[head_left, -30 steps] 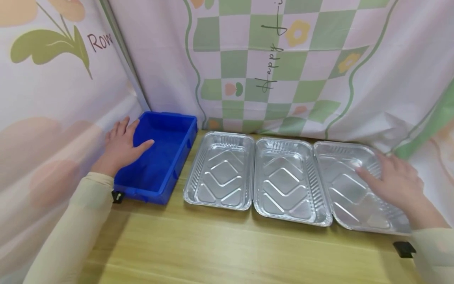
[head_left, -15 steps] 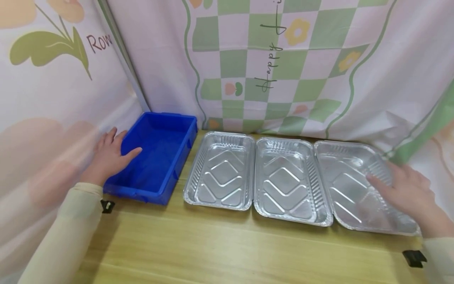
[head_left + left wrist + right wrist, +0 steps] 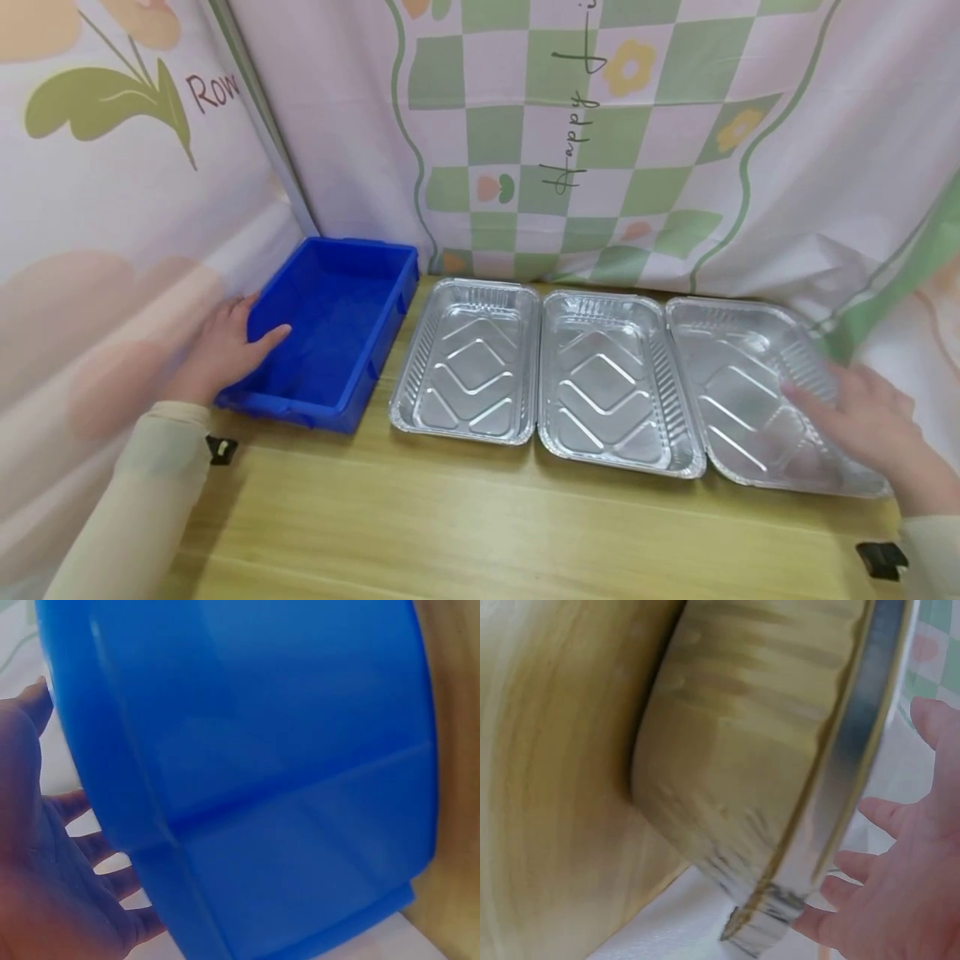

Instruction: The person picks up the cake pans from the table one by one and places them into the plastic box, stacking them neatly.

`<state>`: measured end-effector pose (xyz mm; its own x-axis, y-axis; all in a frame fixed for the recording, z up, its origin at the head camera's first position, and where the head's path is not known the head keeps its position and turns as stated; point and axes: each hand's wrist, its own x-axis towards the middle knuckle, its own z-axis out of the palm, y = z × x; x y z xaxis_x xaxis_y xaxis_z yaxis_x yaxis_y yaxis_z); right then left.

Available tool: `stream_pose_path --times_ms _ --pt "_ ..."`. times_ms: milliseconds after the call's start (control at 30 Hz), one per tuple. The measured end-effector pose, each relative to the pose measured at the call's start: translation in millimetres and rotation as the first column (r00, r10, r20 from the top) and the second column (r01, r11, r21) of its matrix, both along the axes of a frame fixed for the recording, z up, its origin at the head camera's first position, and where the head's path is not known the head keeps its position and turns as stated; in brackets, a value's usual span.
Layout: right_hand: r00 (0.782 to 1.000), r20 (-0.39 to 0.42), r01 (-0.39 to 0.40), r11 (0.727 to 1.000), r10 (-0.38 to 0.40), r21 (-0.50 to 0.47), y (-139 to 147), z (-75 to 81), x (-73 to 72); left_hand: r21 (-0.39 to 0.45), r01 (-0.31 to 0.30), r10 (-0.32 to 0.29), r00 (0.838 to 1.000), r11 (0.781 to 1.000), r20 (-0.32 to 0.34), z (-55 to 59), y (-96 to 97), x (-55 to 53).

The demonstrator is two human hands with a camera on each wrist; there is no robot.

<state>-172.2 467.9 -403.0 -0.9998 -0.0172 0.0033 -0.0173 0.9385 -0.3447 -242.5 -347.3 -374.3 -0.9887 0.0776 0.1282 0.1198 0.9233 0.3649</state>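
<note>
And there's my left hand [image 3: 225, 346] at the left rim of the blue bin [image 3: 330, 333], fingers loosely spread, thumb out over the inside, nothing in its grasp; whether it touches the rim I can't tell! Across on the other side, my right hand [image 3: 873, 417] is spread too, by the outer edge of the right foil tray [image 3: 738, 400], thumb above the tray, holding nothing, contact unclear. Between them, the left foil tray [image 3: 474, 367] and middle foil tray [image 3: 600, 383] sit side by side on the wooden table [image 3: 480, 525], patterned curtain [image 3: 585, 150] behind
</note>
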Motion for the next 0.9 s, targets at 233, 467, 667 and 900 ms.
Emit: stream_pose_path --times_ms 233,467,667,900 --pt "0.999 -0.051 -0.018 0.993 0.012 -0.119 15 -17.6 0.0 0.068 -0.035 0.029 0.996 0.997 0.084 -5.7 -6.7 6.4" --pt "0.998 -0.049 -0.038 0.980 0.029 -0.197 33 -25.5 1.3 0.072 -0.067 0.061 0.995 0.995 0.084 -12.5 -15.0 12.5" --pt "0.997 0.073 0.020 0.976 -0.004 -0.217 40 -30.3 8.6 0.042 -0.081 0.076 0.990 0.996 0.115 -15.8 -21.7 18.1" --pt "0.994 0.099 0.070 0.957 -0.044 -0.281 46 -38.6 18.4 0.050 -0.095 0.084 0.979 0.994 0.185 -14.8 -28.9 22.4"
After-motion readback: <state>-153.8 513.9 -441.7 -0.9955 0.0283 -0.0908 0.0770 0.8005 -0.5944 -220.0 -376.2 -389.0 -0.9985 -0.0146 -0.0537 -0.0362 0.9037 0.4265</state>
